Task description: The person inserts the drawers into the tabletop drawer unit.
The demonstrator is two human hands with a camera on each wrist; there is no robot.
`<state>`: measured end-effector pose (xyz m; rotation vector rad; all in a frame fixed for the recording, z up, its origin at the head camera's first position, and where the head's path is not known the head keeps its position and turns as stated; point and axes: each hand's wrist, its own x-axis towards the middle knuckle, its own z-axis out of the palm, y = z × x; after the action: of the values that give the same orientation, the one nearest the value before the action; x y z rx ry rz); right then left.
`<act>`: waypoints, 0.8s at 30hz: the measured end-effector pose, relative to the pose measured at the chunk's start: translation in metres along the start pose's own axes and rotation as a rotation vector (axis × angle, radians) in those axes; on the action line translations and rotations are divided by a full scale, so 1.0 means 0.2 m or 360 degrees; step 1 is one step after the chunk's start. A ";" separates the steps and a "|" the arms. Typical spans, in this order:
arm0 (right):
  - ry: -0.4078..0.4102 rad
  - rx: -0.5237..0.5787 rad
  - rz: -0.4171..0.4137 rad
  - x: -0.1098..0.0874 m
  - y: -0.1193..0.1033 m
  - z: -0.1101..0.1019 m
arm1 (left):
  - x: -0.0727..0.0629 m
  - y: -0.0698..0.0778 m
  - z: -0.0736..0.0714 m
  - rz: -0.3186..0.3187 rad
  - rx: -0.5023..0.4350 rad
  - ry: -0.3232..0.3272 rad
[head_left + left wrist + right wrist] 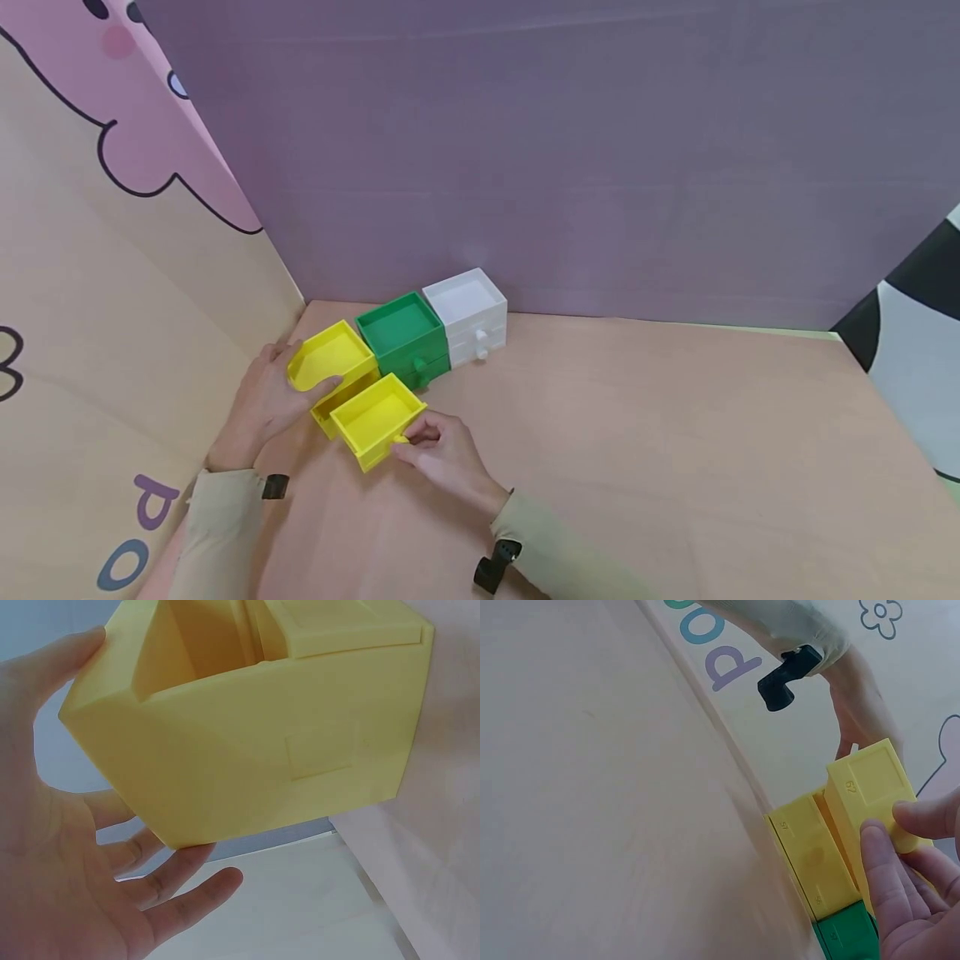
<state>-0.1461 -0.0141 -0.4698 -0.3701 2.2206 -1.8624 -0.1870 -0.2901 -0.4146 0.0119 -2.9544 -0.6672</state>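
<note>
A small yellow drawer box (330,358) with a shallow tray top stands at the left of the table. My left hand (272,402) grips it from the left side, thumb on the near edge and fingers round the far edge. The yellow upper drawer (377,414) juts out from the box's front, its inside bare. My right hand (448,457) pinches the drawer's knob between thumb and fingers. In the right wrist view, the lower drawer front (810,859) sits flush in the box. The left wrist view shows the box's plain side (247,765) and an open slot above it.
A green drawer box (401,333) stands right beside the yellow one, with a white drawer box (465,307) next to it. Purple wall panel (570,167) rises behind them, and a printed cream wall (112,333) stands close on the left. The pinkish table (675,450) spreads to the right.
</note>
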 end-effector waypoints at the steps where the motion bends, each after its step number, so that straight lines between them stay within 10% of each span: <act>1: 0.0001 0.0003 -0.0006 0.00 0.00 0.01 | 0.00 0.00 0.00 0.0000 0.0003 0.0000; 24: 0.0065 0.0022 0.0019 0.06 0.02 0.12 | 0.00 -0.01 0.00 0.0001 -0.0007 0.0001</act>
<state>-0.1493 -0.0398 -0.4782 -0.3182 2.2301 -1.8947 -0.1865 -0.2913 -0.4163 0.0108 -2.9525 -0.6739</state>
